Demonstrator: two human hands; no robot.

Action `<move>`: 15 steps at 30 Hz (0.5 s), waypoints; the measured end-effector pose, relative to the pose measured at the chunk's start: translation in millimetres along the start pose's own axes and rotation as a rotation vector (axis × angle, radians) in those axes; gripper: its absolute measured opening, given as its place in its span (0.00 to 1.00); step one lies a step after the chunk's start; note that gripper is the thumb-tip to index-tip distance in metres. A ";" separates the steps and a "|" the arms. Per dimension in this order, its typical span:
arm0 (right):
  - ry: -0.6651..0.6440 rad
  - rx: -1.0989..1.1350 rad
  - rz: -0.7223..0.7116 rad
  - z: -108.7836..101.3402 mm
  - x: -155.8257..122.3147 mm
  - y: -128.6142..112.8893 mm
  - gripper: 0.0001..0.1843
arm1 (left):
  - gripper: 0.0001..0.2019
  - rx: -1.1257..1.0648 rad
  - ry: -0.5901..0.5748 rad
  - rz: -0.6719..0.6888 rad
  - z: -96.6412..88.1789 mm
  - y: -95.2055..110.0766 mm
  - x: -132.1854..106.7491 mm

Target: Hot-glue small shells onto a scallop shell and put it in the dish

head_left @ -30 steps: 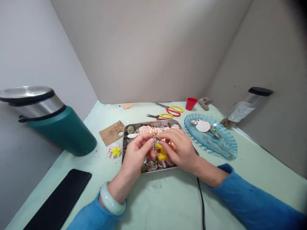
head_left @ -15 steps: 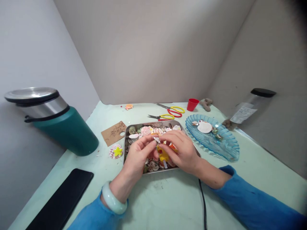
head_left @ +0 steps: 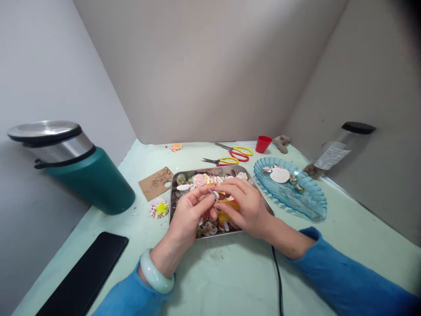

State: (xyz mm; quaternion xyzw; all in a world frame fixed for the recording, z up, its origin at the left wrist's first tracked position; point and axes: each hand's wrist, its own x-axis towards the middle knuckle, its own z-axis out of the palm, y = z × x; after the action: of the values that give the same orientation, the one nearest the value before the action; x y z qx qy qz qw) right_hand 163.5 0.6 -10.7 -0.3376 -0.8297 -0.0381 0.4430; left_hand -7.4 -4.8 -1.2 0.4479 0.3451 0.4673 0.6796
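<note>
Over the tray, my left hand [head_left: 190,210] pinches a small pale, grey-edged piece [head_left: 213,194], apparently a seashell, between thumb and forefinger. My right hand [head_left: 248,206] meets it from the other side, its curled fingertips and thumb closed around the same piece. Below them a metal tray [head_left: 219,236] holds many seashells [head_left: 210,227], some with pink and white beads. Also in the tray, partly covered by my right hand, is a yellow object [head_left: 223,217] with a pale tip; its kind is unclear.
Left are a green bottle [head_left: 98,180], a black phone-like slab [head_left: 85,272], brown card [head_left: 154,184] and beaded disc with yellow star [head_left: 159,208]. Scissors [head_left: 226,161] and a red cup [head_left: 263,144] lie behind. Right are a blue shell-shaped dish [head_left: 312,206] and black cable [head_left: 279,276].
The small piece has turned and now shows more edge-on between my fingers. My right fingertips have shifted slightly to the left. Both hands stay over the tray.
</note>
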 end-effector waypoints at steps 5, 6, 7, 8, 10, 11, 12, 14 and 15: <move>0.004 -0.012 -0.022 -1.2 -0.3 -1.0 0.11 | 0.17 0.002 0.003 0.021 1.3 0.3 -0.2; 0.004 -0.017 -0.028 -1.3 -0.2 -1.2 0.11 | 0.17 0.012 -0.001 0.025 1.5 -0.1 -0.3; 0.005 -0.026 -0.030 -1.4 -0.2 -1.3 0.11 | 0.16 0.022 -0.005 0.030 1.7 -0.5 -0.3; 0.009 -0.038 -0.032 -1.2 -0.1 -1.3 0.11 | 0.16 0.033 -0.003 0.036 1.9 -1.0 -0.2; 0.025 -0.067 -0.025 -0.3 -0.1 -0.9 0.11 | 0.15 0.049 0.015 0.047 2.2 -1.8 0.1; 0.034 -0.083 -0.019 0.3 -0.2 -0.5 0.11 | 0.15 0.054 0.027 0.049 2.4 -2.0 0.4; 0.041 -0.101 -0.013 1.0 -0.3 -0.1 0.11 | 0.15 0.056 0.041 0.049 2.6 -2.1 0.6; 0.047 -0.133 -0.002 2.0 -0.4 0.6 0.11 | 0.15 0.053 0.063 0.045 3.2 -1.7 0.7; 0.044 -0.140 0.001 2.2 -0.4 0.8 0.10 | 0.15 0.051 0.074 0.042 3.6 -1.2 0.7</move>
State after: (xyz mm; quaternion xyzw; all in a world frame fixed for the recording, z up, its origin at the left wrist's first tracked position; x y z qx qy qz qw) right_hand 162.6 1.8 -12.5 -0.3672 -0.8149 -0.1034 0.4363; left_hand -3.5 -5.4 -1.1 0.4548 0.3725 0.4888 0.6446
